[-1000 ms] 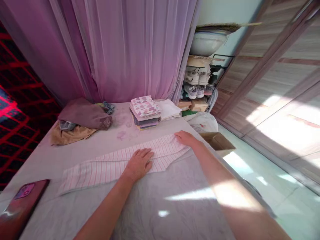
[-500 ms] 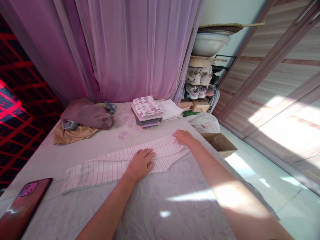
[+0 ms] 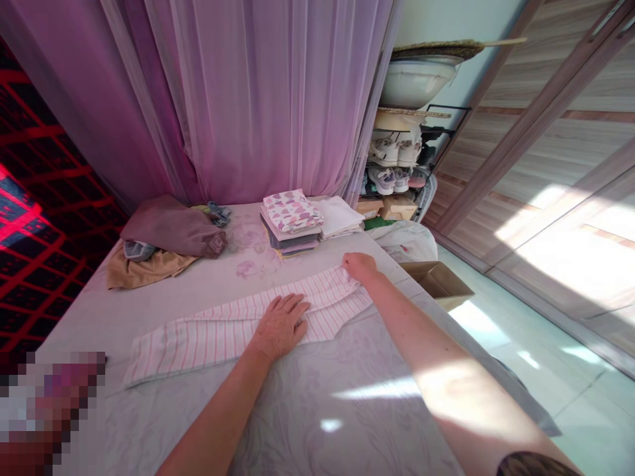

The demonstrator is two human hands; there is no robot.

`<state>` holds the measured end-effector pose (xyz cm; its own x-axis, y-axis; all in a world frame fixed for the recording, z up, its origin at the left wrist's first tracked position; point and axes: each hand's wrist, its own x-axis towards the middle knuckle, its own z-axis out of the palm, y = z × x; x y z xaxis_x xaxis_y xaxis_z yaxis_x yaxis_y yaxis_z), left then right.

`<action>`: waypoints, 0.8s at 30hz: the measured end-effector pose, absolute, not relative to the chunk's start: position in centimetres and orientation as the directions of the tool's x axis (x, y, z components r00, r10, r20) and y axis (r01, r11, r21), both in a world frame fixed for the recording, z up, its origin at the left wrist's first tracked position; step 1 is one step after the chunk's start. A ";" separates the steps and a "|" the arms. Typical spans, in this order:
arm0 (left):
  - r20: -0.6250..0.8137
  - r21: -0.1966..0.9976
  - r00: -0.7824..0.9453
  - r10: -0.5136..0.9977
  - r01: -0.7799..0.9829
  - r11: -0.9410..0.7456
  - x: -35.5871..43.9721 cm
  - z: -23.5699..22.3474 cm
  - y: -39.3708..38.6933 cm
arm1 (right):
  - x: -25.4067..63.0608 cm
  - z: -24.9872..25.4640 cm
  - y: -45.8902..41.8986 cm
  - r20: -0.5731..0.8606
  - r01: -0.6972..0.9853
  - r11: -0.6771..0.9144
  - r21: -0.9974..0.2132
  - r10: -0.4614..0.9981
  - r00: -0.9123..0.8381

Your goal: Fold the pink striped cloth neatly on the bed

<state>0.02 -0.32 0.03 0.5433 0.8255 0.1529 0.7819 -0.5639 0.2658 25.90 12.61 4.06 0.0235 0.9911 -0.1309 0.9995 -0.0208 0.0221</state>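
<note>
Pink-and-white striped trousers (image 3: 193, 340) lie flat across the bed, folded lengthwise, with one leg end at the left and the wider waist end at the right. My left hand (image 3: 282, 324) rests flat on the middle of them, fingers stretched out and a little apart. At the far right corner of the waist, my right hand (image 3: 359, 268) is closed on the cloth's edge. Its fingertips are partly hidden from view.
A folded clothes stack (image 3: 292, 221) and folded white cloth (image 3: 341, 217) sit at the bed's far side. Rumpled clothes (image 3: 171, 231) lie far left. A pixelated phone (image 3: 54, 410) is near left. Beyond the right edge stand a cardboard box (image 3: 436, 281) and a shoe rack (image 3: 397, 162).
My right hand has curled more tightly and drawn the waist corner slightly inward. My left hand stays flat in about the same place.
</note>
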 end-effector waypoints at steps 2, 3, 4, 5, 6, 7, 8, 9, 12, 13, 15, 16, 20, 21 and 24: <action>0.154 0.257 0.532 0.833 0.792 -0.554 0.0 -0.1 -0.3 | 25.9 4.5 12.5 -0.127 0.999 -0.044 -0.005 0.991 0.043; 0.154 0.253 0.526 0.836 0.797 -0.548 0.0 -0.1 -0.3 | 26.0 4.9 12.3 -0.130 0.999 -0.046 -0.021 0.991 0.043; 0.155 0.250 0.522 0.839 0.801 -0.544 0.0 -0.2 -0.3 | 26.2 5.3 12.2 -0.137 0.998 -0.040 -0.041 0.990 0.034; 0.155 0.248 0.520 0.840 0.803 -0.543 0.1 -0.2 -0.3 | 26.4 5.8 11.9 -0.147 0.998 -0.027 -0.062 0.989 0.017; 0.153 0.247 0.520 0.840 0.803 -0.542 0.1 -0.2 -0.3 | 26.7 6.2 11.6 -0.158 0.997 -0.010 -0.078 0.987 -0.002; 0.150 0.246 0.519 0.842 0.805 -0.540 0.1 -0.2 -0.3 | 27.2 6.6 11.3 -0.171 0.995 0.012 -0.104 0.985 -0.030; 0.146 0.247 0.516 0.844 0.807 -0.536 0.1 -0.2 -0.3 | 27.8 6.9 10.8 -0.190 0.988 0.039 -0.149 0.980 -0.067; 0.142 0.249 0.510 0.848 0.811 -0.529 0.1 -0.1 -0.3 | 28.6 7.2 10.2 -0.211 0.974 0.068 -0.216 0.971 -0.115; 0.149 0.254 0.486 0.861 0.823 -0.508 0.2 0.0 -0.5 | 31.2 7.4 8.3 -0.257 0.875 0.111 -0.472 0.932 -0.257; 0.157 0.254 0.481 0.863 0.824 -0.506 0.3 0.1 -0.5 | 32.1 7.4 7.7 -0.269 0.843 0.102 -0.528 0.922 -0.280; 0.165 0.253 0.478 0.863 0.825 -0.505 0.3 0.2 -0.5 | 33.4 7.3 6.7 -0.301 0.821 0.072 -0.567 0.909 -0.288; 0.164 0.252 0.479 0.862 0.825 -0.506 0.3 0.2 -0.5 | 33.8 7.3 6.4 -0.313 0.821 0.069 -0.566 0.904 -0.292; 0.199 0.221 0.474 0.858 0.831 -0.510 0.3 0.2 -0.6 | 33.6 6.9 6.4 -0.247 0.859 0.113 -0.499 0.932 -0.266; 0.236 0.202 0.464 0.854 0.836 -0.510 0.2 0.2 -0.7 | 33.2 6.7 6.7 -0.205 0.877 0.103 -0.469 0.954 -0.221; 0.370 0.140 0.454 0.811 0.835 -0.532 0.0 0.3 -1.3 | 32.3 5.9 7.8 -0.092 0.920 -0.003 -0.391 0.995 -0.036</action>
